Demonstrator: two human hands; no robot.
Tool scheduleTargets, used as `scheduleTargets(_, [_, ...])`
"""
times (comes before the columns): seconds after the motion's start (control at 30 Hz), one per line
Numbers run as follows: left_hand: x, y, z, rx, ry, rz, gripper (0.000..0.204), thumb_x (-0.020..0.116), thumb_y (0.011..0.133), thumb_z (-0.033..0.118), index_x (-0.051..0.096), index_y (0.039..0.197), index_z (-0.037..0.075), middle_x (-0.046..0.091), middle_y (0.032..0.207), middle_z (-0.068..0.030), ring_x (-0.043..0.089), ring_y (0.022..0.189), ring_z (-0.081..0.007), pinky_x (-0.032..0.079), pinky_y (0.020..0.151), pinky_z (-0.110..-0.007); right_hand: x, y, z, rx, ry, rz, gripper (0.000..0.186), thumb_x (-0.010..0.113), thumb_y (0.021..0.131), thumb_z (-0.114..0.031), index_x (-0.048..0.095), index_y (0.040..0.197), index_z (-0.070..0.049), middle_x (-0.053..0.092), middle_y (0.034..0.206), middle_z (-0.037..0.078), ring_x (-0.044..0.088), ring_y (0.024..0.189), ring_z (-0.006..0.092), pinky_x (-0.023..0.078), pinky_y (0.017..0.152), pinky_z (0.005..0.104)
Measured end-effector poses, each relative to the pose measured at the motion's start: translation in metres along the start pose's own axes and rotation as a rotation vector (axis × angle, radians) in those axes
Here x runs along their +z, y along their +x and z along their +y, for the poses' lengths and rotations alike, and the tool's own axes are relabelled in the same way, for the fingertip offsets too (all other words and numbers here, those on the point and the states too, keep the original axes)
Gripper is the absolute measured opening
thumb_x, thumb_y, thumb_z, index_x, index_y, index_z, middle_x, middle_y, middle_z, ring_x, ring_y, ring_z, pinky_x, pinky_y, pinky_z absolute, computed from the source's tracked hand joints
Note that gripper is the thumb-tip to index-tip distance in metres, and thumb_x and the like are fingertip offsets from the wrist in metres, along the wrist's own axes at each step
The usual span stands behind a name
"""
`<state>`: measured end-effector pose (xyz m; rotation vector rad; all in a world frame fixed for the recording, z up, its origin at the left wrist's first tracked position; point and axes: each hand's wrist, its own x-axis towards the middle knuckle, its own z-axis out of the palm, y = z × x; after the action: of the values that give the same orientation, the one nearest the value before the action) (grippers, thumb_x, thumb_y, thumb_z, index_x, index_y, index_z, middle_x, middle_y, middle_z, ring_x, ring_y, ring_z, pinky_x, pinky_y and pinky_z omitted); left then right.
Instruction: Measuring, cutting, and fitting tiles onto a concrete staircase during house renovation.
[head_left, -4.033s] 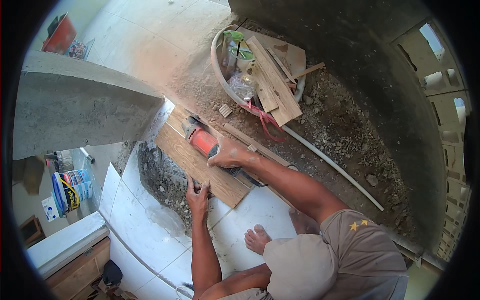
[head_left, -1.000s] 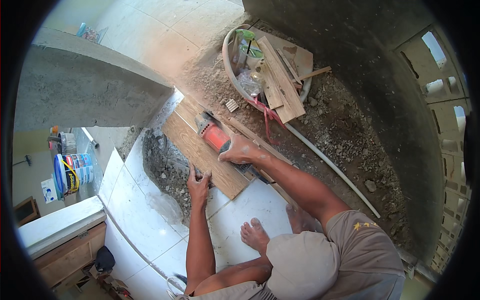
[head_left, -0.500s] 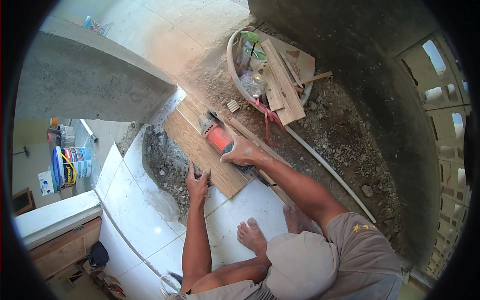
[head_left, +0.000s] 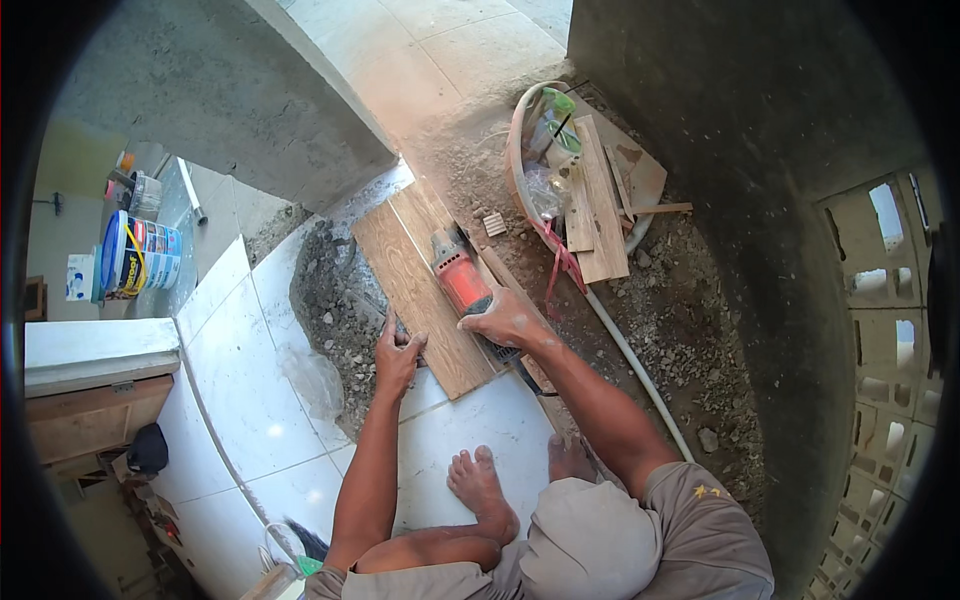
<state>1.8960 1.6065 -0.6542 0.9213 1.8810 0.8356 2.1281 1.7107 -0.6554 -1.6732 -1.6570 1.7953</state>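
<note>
A light-brown wood-grain plank lies slantwise in front of me, partly over a patch of broken rubble. My left hand grips its left edge near the close end, index finger stretched along the edge and thumb apart; the other fingers are partly hidden. A red and black handheld power cutter rests on the plank's right side, with my right hand wrapped round its rear end. The cutter's blade is hidden. Ahead of the tool, a pale straight line separates the plank from a narrower wood-grain strip.
A tub of containers, plastic and wood-grain offcuts stands far right. A pale pipe crosses the dirt. Concrete walls rise on both sides. White tiles, a clear plastic bag and a paint bucket are left.
The whole view has turned slightly, so the surroundings sit differently in the picture. Both hands keep their holds, left on the plank and right on the cutter.
</note>
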Motion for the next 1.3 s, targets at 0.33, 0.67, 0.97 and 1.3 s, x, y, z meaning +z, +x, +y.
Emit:
scheduleTargets(0.33, [0.001, 0.001, -0.003, 0.010, -0.011, 0.001, 0.091, 0.078, 0.085, 0.010, 0.028, 0.161, 0.003, 0.051, 0.073, 0.0031, 0.049, 0.065, -0.0077, 0.046, 0.060, -0.024, -0.002, -0.009, -0.001, 0.004, -0.007, 0.005, 0.066, 0.083, 0.065, -0.044, 0.070, 0.110, 0.003, 0.074, 0.096, 0.022, 0.073, 0.087, 0.0322, 0.055, 0.080, 0.0392])
scheduleTargets(0.67, [0.000, -0.001, 0.001, 0.006, 0.005, -0.002, 0.089, 0.077, 0.087, 0.010, 0.027, 0.161, 0.003, 0.056, 0.078, 0.0018, 0.052, 0.068, -0.0078, 0.047, 0.061, -0.023, -0.002, -0.016, 0.003, -0.059, 0.040, 0.014, 0.057, 0.085, 0.067, -0.039, 0.069, 0.103, 0.003, 0.072, 0.089, 0.018, 0.070, 0.078, 0.0273, 0.054, 0.075, 0.0382])
scheduleTargets(0.97, [0.002, 0.004, -0.012, 0.064, 0.026, 0.028, 0.090, 0.078, 0.085, 0.010, 0.030, 0.161, 0.007, 0.053, 0.071, 0.0021, 0.050, 0.063, -0.0080, 0.047, 0.059, -0.024, 0.005, -0.011, 0.018, -0.096, 0.077, 0.021, 0.056, 0.086, 0.066, -0.038, 0.070, 0.102, 0.003, 0.072, 0.088, 0.017, 0.070, 0.077, 0.0268, 0.055, 0.075, 0.0382])
scheduleTargets(1.3, [0.002, 0.001, -0.009, 0.017, 0.011, 0.035, 0.091, 0.078, 0.085, 0.010, 0.029, 0.162, 0.009, 0.055, 0.073, 0.0002, 0.052, 0.064, -0.0088, 0.048, 0.059, -0.026, -0.001, -0.022, 0.013, -0.050, 0.077, -0.033, 0.056, 0.087, 0.068, -0.028, 0.066, 0.112, 0.000, 0.070, 0.091, 0.011, 0.064, 0.079, 0.0197, 0.054, 0.077, 0.0352])
